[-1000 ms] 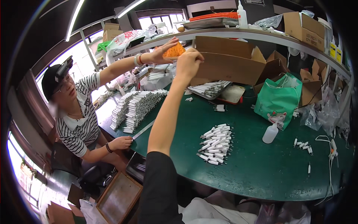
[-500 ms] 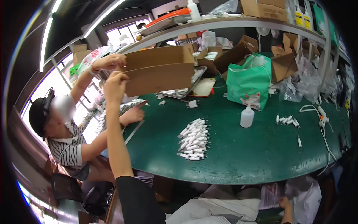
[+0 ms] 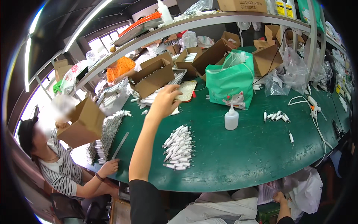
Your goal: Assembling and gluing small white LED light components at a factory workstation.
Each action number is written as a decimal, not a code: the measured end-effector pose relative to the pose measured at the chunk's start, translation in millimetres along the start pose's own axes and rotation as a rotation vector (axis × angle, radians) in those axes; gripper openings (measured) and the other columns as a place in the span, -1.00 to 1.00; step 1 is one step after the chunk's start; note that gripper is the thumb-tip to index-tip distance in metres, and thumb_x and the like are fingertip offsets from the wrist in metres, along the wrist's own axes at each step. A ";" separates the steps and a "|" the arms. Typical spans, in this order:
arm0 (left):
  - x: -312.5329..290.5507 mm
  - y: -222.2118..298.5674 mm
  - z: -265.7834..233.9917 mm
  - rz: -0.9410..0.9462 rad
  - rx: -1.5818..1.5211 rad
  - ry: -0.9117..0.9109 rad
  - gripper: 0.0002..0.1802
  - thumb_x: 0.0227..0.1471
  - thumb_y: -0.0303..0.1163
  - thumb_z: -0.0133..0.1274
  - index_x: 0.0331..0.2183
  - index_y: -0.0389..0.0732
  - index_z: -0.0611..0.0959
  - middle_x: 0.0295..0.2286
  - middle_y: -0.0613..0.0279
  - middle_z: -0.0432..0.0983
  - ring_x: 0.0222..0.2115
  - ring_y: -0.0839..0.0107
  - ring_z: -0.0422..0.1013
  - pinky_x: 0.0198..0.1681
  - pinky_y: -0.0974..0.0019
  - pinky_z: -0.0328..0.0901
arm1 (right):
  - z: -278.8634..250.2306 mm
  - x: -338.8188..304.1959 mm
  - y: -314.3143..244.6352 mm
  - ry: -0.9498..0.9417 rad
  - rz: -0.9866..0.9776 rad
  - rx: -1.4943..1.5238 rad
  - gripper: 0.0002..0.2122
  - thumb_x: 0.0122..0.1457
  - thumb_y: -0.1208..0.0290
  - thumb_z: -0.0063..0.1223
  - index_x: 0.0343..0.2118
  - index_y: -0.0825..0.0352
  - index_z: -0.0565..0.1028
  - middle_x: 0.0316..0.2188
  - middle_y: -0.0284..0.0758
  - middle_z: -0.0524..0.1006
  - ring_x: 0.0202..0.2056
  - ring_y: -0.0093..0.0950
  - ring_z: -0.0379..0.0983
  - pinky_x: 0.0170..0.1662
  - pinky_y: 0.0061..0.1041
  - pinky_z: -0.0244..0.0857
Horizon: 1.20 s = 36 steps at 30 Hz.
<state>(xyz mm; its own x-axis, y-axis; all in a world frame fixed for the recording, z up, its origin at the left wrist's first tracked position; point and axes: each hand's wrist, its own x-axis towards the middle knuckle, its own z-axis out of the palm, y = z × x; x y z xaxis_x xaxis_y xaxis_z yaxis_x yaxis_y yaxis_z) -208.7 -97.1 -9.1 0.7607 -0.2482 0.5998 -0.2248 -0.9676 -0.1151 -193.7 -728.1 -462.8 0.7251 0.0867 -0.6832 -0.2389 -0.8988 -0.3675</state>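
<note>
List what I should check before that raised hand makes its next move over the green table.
1. Left hand empty: ok, fingers loose, nothing in it.
2. Pile of white tubes gathered on the table: ok.
3. Squeeze bottle upright: ok.
4. Co-worker's cardboard box apart from the left hand: ok, held off to the left.
5. Right hand free: cannot tell, low at the picture's edge.

A small assembly and packing workshop is shown: a green worktable (image 3: 242, 156) is strewn with white parts (image 3: 179, 147), cardboard boxes (image 3: 153, 76) and a glue bottle (image 3: 231, 118) beneath a stocked shelf (image 3: 209, 20).
</note>
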 end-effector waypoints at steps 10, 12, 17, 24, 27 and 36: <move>63.8 -48.1 99.1 -0.103 0.004 -0.119 -0.72 -0.29 -0.41 0.11 -0.36 -0.13 0.59 -0.17 0.18 0.35 -0.15 0.20 0.27 -0.10 0.16 0.16 | 43.3 12.8 75.0 -0.317 0.445 0.576 -0.86 -0.03 0.47 -0.04 -0.38 0.35 0.44 -0.54 -0.18 0.50 -0.59 -0.34 0.48 -0.57 -0.40 0.38; 68.5 -57.3 107.8 -0.129 0.052 -0.152 -0.75 -0.27 -0.40 0.11 -0.38 -0.12 0.61 -0.14 0.17 0.33 -0.11 0.20 0.25 -0.08 0.17 0.15 | 50.3 16.7 82.6 -0.359 0.452 0.657 -0.87 -0.02 0.49 -0.06 -0.38 0.36 0.42 -0.54 -0.17 0.50 -0.59 -0.31 0.48 -0.57 -0.38 0.39; 85.0 -68.2 144.7 -0.177 -0.012 -0.207 -0.75 -0.27 -0.38 0.11 -0.39 -0.11 0.61 -0.11 0.18 0.30 -0.07 0.21 0.22 -0.04 0.10 0.12 | 76.0 41.0 137.1 -0.738 0.389 1.345 -0.87 -0.04 0.55 -0.05 -0.37 0.36 0.39 -0.54 -0.15 0.50 -0.60 -0.27 0.47 -0.59 -0.34 0.37; 85.7 -86.0 169.9 -0.105 -0.026 -0.117 -0.65 -0.23 -0.38 0.04 -0.26 -0.15 0.54 -0.07 0.10 0.25 -0.02 0.18 0.15 -0.02 0.06 0.07 | 62.4 26.0 76.0 -0.268 0.386 0.921 -0.84 -0.08 0.58 -0.01 -0.36 0.39 0.41 -0.60 -0.19 0.48 -0.61 -0.34 0.47 -0.69 -0.44 0.32; 95.0 -91.3 187.7 -0.129 -0.004 -0.234 -0.54 -0.15 -0.35 -0.06 -0.11 -0.18 0.39 -0.07 0.05 0.25 -0.01 0.18 0.13 0.00 0.05 0.03 | 64.9 13.3 60.0 -0.224 0.381 0.877 -0.86 -0.05 0.55 -0.05 -0.38 0.39 0.42 -0.61 -0.21 0.48 -0.61 -0.36 0.48 -0.68 -0.45 0.33; 101.2 -100.8 217.4 -0.142 -0.154 -0.231 -0.65 -0.23 -0.29 0.02 -0.28 -0.13 0.51 -0.26 0.10 0.41 -0.18 0.13 0.29 -0.09 0.07 0.13 | 63.7 -3.6 49.5 -0.089 0.374 0.691 -0.89 -0.03 0.51 -0.10 -0.44 0.38 0.45 -0.60 -0.25 0.50 -0.60 -0.42 0.48 -0.61 -0.46 0.38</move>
<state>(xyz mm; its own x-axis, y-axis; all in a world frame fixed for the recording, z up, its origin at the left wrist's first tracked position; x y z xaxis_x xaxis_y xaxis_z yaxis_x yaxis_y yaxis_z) 23.3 -34.9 -108.9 0.9055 -0.1326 0.4032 -0.1828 -0.9791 0.0887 -249.2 -745.4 -518.7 0.4701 -0.1086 -0.8759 -0.8248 -0.4072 -0.3922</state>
